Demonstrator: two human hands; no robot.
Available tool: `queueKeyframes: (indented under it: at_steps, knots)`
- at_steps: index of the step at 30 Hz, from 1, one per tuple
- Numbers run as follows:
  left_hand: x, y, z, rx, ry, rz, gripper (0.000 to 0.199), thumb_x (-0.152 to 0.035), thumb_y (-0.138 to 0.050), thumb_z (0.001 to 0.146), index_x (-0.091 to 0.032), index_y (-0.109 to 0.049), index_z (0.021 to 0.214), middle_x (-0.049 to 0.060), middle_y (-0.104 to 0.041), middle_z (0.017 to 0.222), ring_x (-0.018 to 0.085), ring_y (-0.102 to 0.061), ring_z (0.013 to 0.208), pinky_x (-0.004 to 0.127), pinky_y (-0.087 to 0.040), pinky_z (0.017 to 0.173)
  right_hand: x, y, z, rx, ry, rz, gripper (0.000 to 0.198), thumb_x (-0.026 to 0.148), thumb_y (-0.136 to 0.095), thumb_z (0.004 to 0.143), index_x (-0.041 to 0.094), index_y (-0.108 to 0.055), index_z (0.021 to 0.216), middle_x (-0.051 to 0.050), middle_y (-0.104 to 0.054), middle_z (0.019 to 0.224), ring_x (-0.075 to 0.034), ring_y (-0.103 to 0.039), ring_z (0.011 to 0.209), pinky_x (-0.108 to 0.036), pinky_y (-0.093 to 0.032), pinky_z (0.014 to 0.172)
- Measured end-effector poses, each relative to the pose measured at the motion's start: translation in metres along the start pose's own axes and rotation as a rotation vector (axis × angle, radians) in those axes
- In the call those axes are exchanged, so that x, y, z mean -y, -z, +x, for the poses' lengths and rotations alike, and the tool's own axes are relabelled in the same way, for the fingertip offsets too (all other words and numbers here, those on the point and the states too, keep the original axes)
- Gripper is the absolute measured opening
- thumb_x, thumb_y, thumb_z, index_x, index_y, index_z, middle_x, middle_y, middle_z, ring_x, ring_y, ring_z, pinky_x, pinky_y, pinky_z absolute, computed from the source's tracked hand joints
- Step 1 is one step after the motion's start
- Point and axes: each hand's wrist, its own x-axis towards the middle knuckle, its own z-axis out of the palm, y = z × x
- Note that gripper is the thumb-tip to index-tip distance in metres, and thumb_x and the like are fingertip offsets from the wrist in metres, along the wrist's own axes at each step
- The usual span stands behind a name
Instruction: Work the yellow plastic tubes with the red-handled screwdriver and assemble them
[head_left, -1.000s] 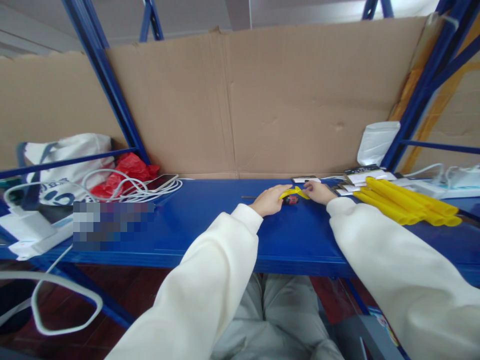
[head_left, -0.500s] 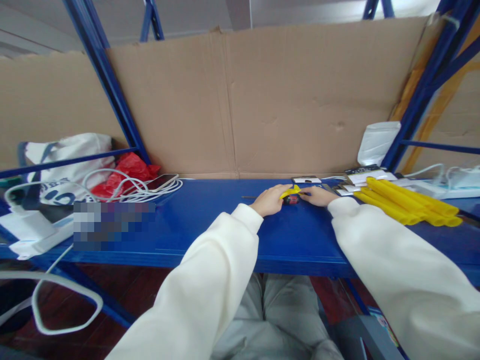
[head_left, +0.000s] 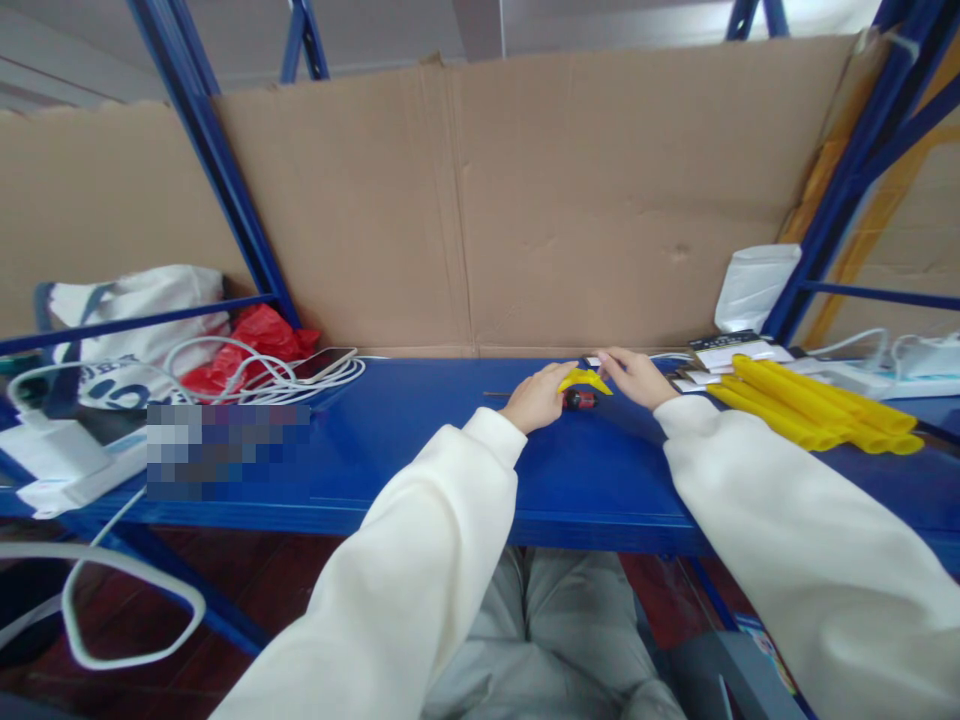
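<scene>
My left hand [head_left: 536, 398] is closed on a curved yellow piece [head_left: 585, 380], with its far end sticking out to the right. What exactly the piece is cannot be made out. Just under it on the blue tabletop lies a screwdriver with a red and black handle [head_left: 580, 400]; its thin shaft points left, partly behind my left hand. My right hand [head_left: 636, 376] hovers at the right end of the yellow piece, fingers loosely bent and apart. Nothing is visible between them, though their tips are small and partly hidden.
Several yellow tubes [head_left: 817, 405] lie on the right beside flat packets [head_left: 731, 350]. At the left are coiled white cables [head_left: 322, 375], a red plastic bag [head_left: 259, 345], a cloth bag [head_left: 157, 310] and a power strip [head_left: 97, 480]. A cardboard panel [head_left: 600, 200] stands behind the blue table [head_left: 420, 440].
My right hand has risen slightly and come off the yellow piece, uncovering its right end. The piece has tilted a little in my left hand, which stays in place.
</scene>
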Motion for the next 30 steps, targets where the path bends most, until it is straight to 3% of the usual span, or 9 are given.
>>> queueKeyframes:
  at_steps: [2, 8, 12, 18, 23, 26, 30]
  knots:
    - [0.001, 0.001, 0.0, -0.038, 0.03, -0.007, 0.061, -0.001, -0.048, 0.079, -0.016, -0.05, 0.138, 0.012, -0.056, 0.14, 0.024, -0.05, 0.131, 0.042, -0.041, 0.11, 0.013, 0.004, -0.003, 0.005, 0.045, 0.052, 0.045, 0.046, -0.037, 0.098, 0.016, -0.071, 0.107, -0.008, -0.075, 0.08, -0.02, -0.071, 0.073, -0.031, -0.056, 0.075]
    - [0.003, 0.0, 0.001, -0.081, 0.008, -0.045, 0.064, 0.001, -0.046, 0.078, -0.016, -0.048, 0.139, 0.013, -0.054, 0.141, 0.024, -0.047, 0.134, 0.04, -0.041, 0.111, 0.035, -0.004, -0.008, -0.026, 0.171, 0.062, 0.039, 0.047, -0.052, 0.09, 0.018, -0.075, 0.102, -0.009, -0.076, 0.097, -0.021, -0.071, 0.077, -0.032, -0.056, 0.075]
    - [-0.002, 0.003, 0.001, -0.069, 0.032, -0.049, 0.066, 0.0, -0.047, 0.078, -0.016, -0.045, 0.142, 0.013, -0.05, 0.145, 0.025, -0.045, 0.136, 0.043, -0.039, 0.113, 0.028, -0.009, -0.003, -0.147, 0.083, 0.12, 0.036, 0.046, -0.053, 0.09, 0.018, -0.075, 0.096, -0.009, -0.076, 0.094, -0.021, -0.07, 0.077, -0.034, -0.056, 0.076]
    - [-0.01, 0.009, -0.001, -0.018, 0.078, -0.03, 0.07, -0.005, -0.051, 0.08, -0.023, -0.041, 0.146, 0.007, -0.05, 0.147, 0.024, -0.048, 0.134, 0.042, -0.042, 0.11, -0.007, -0.006, 0.009, -0.448, -0.105, 0.479, 0.04, 0.056, -0.062, 0.081, 0.018, -0.068, 0.09, -0.007, -0.073, 0.078, -0.02, -0.07, 0.067, -0.035, -0.059, 0.066]
    - [-0.008, 0.006, 0.001, -0.036, -0.042, -0.072, 0.061, -0.01, -0.056, 0.082, -0.022, -0.049, 0.141, 0.008, -0.058, 0.139, 0.023, -0.055, 0.126, 0.038, -0.044, 0.107, -0.027, -0.004, 0.013, -0.563, -0.223, 0.625, 0.035, 0.053, -0.066, 0.079, 0.019, -0.063, 0.088, -0.005, -0.071, 0.075, -0.02, -0.07, 0.065, -0.035, -0.06, 0.064]
    - [-0.008, 0.005, 0.003, -0.027, -0.103, -0.105, 0.051, -0.017, -0.062, 0.083, -0.02, -0.059, 0.133, 0.009, -0.066, 0.127, 0.023, -0.062, 0.115, 0.036, -0.047, 0.102, -0.031, -0.005, 0.013, -0.546, -0.309, 0.682, 0.036, 0.05, -0.065, 0.082, 0.018, -0.062, 0.095, -0.008, -0.073, 0.084, -0.02, -0.072, 0.07, -0.035, -0.06, 0.065]
    - [-0.008, 0.005, 0.004, -0.049, -0.108, -0.095, 0.039, -0.024, -0.066, 0.083, -0.023, -0.067, 0.122, 0.006, -0.071, 0.115, 0.021, -0.066, 0.105, 0.035, -0.05, 0.095, -0.024, -0.012, 0.011, -0.437, -0.336, 0.743, 0.059, 0.045, -0.068, 0.082, 0.02, -0.051, 0.132, -0.012, -0.071, 0.11, -0.021, -0.072, 0.086, -0.036, -0.061, 0.072]
